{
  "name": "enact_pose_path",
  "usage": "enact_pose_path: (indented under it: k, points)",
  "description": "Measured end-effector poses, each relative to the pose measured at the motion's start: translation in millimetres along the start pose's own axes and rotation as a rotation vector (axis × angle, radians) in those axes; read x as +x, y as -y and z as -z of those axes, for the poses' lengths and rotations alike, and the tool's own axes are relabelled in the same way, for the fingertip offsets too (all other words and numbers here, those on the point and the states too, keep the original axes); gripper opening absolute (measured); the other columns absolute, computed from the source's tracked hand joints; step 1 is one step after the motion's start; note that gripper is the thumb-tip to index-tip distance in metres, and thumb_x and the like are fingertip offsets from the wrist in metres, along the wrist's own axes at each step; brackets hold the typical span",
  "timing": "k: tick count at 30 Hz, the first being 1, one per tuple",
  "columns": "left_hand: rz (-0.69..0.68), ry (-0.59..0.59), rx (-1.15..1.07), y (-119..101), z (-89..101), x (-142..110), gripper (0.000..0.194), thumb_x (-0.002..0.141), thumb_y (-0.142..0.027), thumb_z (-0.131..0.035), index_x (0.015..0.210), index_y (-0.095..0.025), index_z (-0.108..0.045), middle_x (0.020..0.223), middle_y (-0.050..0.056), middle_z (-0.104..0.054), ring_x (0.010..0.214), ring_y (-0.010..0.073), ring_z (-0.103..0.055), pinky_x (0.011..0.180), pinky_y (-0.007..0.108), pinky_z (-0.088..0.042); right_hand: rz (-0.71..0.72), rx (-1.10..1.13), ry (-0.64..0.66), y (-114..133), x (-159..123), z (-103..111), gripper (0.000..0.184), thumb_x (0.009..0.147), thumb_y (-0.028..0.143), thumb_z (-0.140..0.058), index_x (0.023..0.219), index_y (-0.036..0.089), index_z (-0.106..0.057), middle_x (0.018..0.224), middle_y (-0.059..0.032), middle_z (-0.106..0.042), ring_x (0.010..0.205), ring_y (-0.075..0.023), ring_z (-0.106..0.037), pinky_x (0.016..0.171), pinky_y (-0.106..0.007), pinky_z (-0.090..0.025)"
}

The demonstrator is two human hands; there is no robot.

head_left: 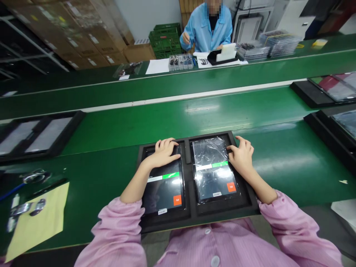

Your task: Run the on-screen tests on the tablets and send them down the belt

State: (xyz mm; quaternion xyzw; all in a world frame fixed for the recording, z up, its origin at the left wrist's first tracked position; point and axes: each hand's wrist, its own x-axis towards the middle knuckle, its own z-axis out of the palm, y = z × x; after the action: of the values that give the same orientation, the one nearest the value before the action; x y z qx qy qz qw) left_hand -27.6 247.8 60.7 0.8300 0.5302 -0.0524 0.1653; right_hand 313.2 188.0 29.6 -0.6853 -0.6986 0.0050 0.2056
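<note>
Head view: two tablets read "Fail"; left hand, right hand spread wide.

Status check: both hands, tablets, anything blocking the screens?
Left hand open over left tablet, covering its upper screen. Right hand at right rim of tray. Right tablet in tray, wrinkled film on screen.
</note>
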Motion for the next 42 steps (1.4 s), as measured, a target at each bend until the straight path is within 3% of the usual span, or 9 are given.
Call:
enact_pose_path:
  k: [7,12,21,27,32,42]
  points:
    - [0.134,-0.103,0.199,-32.0,-9.3,4.0,0.064,0.073,-0.047,-0.062,0.126,-0.013,-0.051,0.143,0.024,-0.043,0.136,0.0428,-0.035,0.114,0.067,-0.018,-0.005,0.0,-0.014,-0.1,-0.2,1.8,0.025,0.072,0.01,-0.054,0.081,0.019,-0.076,0.135,-0.0137,-0.049,0.12,-0.0364,-0.036,0.094,-0.052,-0.033]
    - [0.175,-0.08,0.277,-44.3,-10.4,9.1,0.061,0.076,-0.042,-0.058,0.127,-0.01,-0.05,0.143,0.026,-0.043,0.132,0.0449,-0.038,0.111,0.07,-0.021,0.019,0.006,0.007,-0.6,-0.6,2.0,0.028,0.072,0.008,-0.052,0.082,0.02,-0.075,0.133,-0.0131,-0.048,0.119,-0.0354,-0.036,0.093,-0.051,-0.033]
    - [0.128,-0.103,0.143,-27.7,-6.6,5.6,0.044,0.085,-0.043,-0.05,0.119,-0.015,-0.053,0.139,0.022,-0.048,0.135,0.0389,-0.037,0.113,0.065,-0.019,0.005,0.097,0.007,-5.2,-0.8,-5.0,0.036,0.07,0.009,-0.051,0.097,0.018,-0.074,0.135,-0.017,-0.042,0.12,-0.0393,-0.035,0.094,-0.058,-0.036]
    - [0.149,-0.149,0.181,-34.4,-8.3,7.6,0.045,0.081,-0.039,-0.055,0.118,-0.013,-0.054,0.132,0.022,-0.05,0.127,0.0396,-0.043,0.112,0.064,-0.021,-0.009,0.162,0.044,-12.2,1.0,-8.7,0.038,0.07,0.009,-0.049,0.098,0.02,-0.073,0.132,-0.0159,-0.042,0.117,-0.0374,-0.038,0.091,-0.056,-0.041]
    - [0.149,-0.108,0.24,-40.9,-11.1,9.4,0.047,0.084,-0.033,-0.052,0.122,-0.007,-0.051,0.139,0.029,-0.044,0.13,0.0433,-0.04,0.11,0.07,-0.02,-0.013,0.155,0.074,-13.8,1.5,-8.3,0.041,0.071,0.008,-0.049,0.101,0.021,-0.074,0.132,-0.0153,-0.043,0.117,-0.0364,-0.039,0.092,-0.056,-0.04]
    - [0.077,-0.131,0.166,-23.8,-10.8,6.3,0.046,0.086,-0.041,-0.052,0.12,-0.011,-0.052,0.138,0.025,-0.046,0.134,0.0393,-0.039,0.114,0.066,-0.018,-0.009,0.127,0.055,-9.9,0.9,-6.9,0.038,0.071,0.009,-0.049,0.099,0.02,-0.074,0.134,-0.016,-0.044,0.117,-0.0377,-0.04,0.092,-0.056,-0.04]
